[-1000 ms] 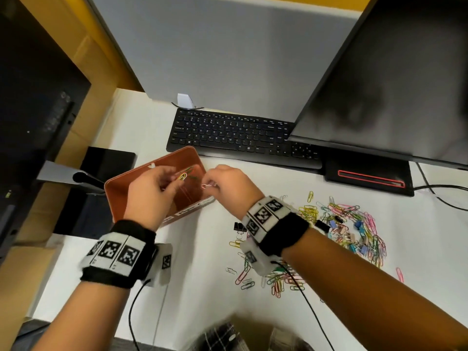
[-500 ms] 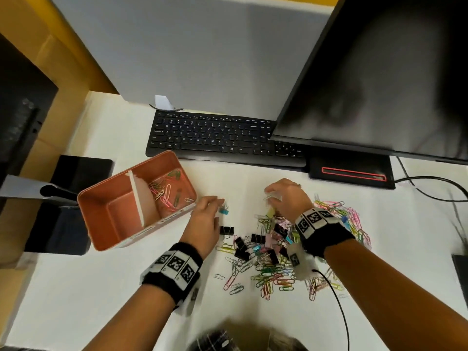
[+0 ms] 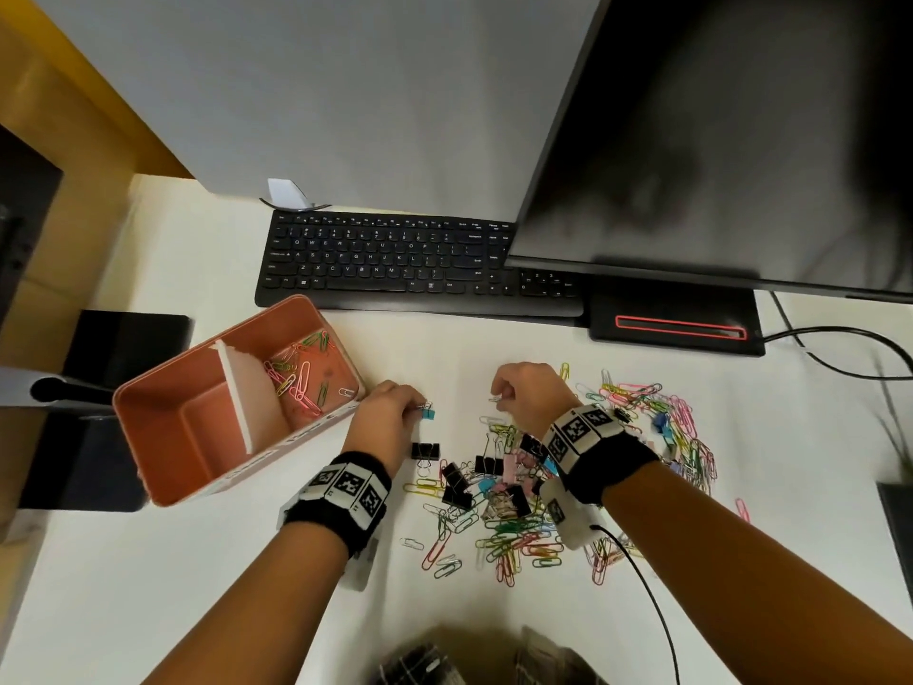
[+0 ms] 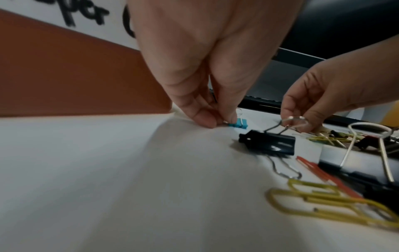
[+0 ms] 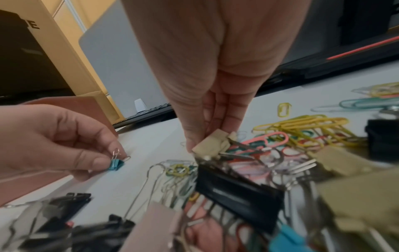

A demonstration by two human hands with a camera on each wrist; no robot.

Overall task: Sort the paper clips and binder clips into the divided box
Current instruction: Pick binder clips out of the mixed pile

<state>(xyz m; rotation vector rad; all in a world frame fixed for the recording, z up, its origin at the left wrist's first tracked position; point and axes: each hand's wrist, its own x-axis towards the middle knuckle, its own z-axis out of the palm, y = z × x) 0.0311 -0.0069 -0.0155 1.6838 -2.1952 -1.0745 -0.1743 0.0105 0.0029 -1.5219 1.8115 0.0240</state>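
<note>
Since earlier, left hand (image 3: 390,412) now pinches blue binder clip (image 3: 428,413); right hand (image 3: 531,395) pinches a beige clip (image 5: 212,145).

From the head camera we look steeply down on the white desk (image 3: 148,585), facing the keyboard (image 3: 385,262). Our left wrist camera sits low, close over the desk, looking along the left hand (image 4: 205,68) past the box wall (image 4: 75,76). Our right wrist camera looks along the right hand (image 5: 215,68) just above the clip pile (image 5: 291,136). All three views share the small blue binder clip (image 3: 429,414).
</note>
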